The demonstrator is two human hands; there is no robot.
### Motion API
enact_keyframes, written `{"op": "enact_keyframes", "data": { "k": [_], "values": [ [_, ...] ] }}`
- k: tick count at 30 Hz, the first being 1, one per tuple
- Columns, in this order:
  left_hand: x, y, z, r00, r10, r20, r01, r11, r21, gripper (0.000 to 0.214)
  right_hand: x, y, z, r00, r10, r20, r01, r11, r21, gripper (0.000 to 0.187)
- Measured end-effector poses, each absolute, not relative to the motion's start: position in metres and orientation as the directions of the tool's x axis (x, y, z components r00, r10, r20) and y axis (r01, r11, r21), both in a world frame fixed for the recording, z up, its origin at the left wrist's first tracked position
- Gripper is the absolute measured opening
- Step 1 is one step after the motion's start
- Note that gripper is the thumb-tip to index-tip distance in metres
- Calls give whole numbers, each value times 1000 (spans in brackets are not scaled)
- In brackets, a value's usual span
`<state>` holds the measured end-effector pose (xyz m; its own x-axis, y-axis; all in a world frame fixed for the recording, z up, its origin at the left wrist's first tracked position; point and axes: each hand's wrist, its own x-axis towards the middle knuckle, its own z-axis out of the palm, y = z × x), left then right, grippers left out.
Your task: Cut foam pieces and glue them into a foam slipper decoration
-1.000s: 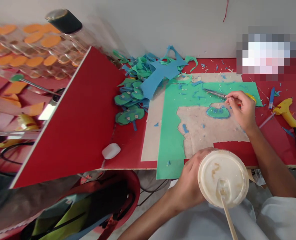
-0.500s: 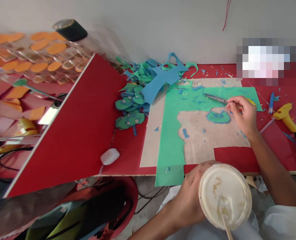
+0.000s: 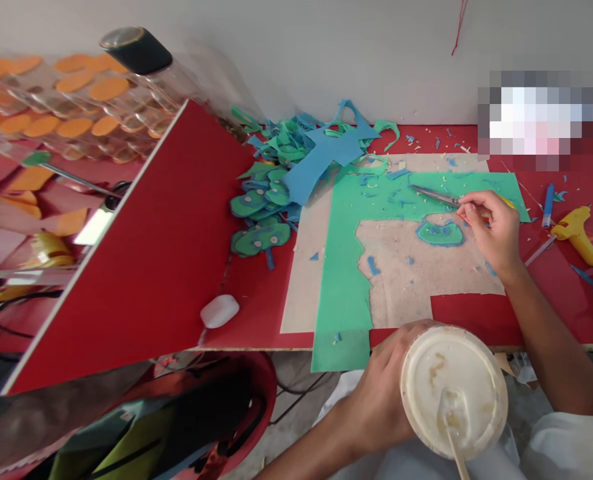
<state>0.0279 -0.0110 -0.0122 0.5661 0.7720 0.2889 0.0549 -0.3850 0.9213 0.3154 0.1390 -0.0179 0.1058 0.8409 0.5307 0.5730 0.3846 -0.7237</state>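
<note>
Left hand (image 3: 381, 393) wraps closed around a round cream tub (image 3: 453, 390), held low in front of the worktop (image 3: 256, 313) edge. The tub's pale surface is smeared with beige paste, and a wooden stick (image 3: 457, 453) stands in it. Right hand (image 3: 493, 227) curls its fingers on the handle end of the scissors (image 3: 439, 196), which lie on a green sheet (image 3: 343, 280).

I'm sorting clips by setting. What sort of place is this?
Probably a craft workbench: a cut green foam sheet beside a heap of scraps, scissors pinched by the right hand, a yellow glue gun, and a paste tub in the left hand.
</note>
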Motion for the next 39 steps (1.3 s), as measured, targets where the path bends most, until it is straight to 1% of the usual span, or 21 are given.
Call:
{"op": "enact_keyframes", "data": {
  "k": [5, 9, 14, 21, 29, 36, 39],
  "values": [
    [29, -11, -13, 575, 775, 261, 81, -372, 925, 91, 315, 139, -19, 104, 841, 531, 576, 385, -722, 15],
    [28, -12, -15, 588, 770, 247, 99, -371, 923, 91, 315, 139, -19, 103, 839, 534, 570, 390, -723, 14],
    [28, -13, -19, 593, 765, 250, 79, -365, 928, 95, 315, 139, -18, 104, 840, 533, 570, 389, -724, 15],
    [29, -12, -18, 598, 758, 262, 89, -388, 917, 95, 315, 138, -17, 105, 848, 520, 580, 372, -724, 17],
    [29, -11, -15, 588, 768, 254, 85, -372, 925, 92, 314, 138, -15, 104, 853, 512, 593, 360, -720, 18],
    [28, -12, -18, 592, 763, 259, 78, -374, 924, 96, 315, 138, -16, 101, 847, 521, 587, 372, -719, 16],
    [27, -13, -19, 586, 769, 257, 83, -372, 925, 93, 315, 138, -16, 101, 845, 524, 579, 378, -722, 15]
  ]
}}
